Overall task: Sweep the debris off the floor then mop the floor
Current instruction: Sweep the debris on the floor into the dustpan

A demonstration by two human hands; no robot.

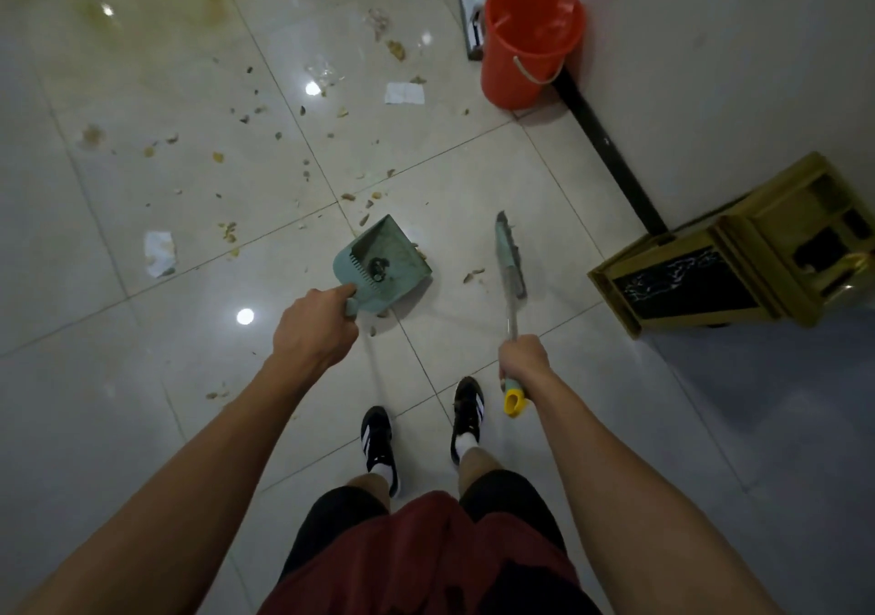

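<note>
My left hand (315,325) grips the handle of a teal dustpan (386,264), which rests on the glossy tiled floor (142,340) with some dark dirt inside it. My right hand (523,359) is closed around the shaft of a teal broom (509,254) with a yellow end cap; its head sits to the right of the dustpan, a gap apart. Small brown scraps (473,275) lie between the two. More debris (303,112) and two crumpled white papers (404,93) are scattered across the tiles ahead and to the left.
An orange bucket (530,41) stands by the wall at upper right with a mop head (471,18) behind it. A gold and black stand (738,254) sits against the wall on the right. Yellowish stains (90,8) mark the far-left tiles. My feet are just behind the dustpan.
</note>
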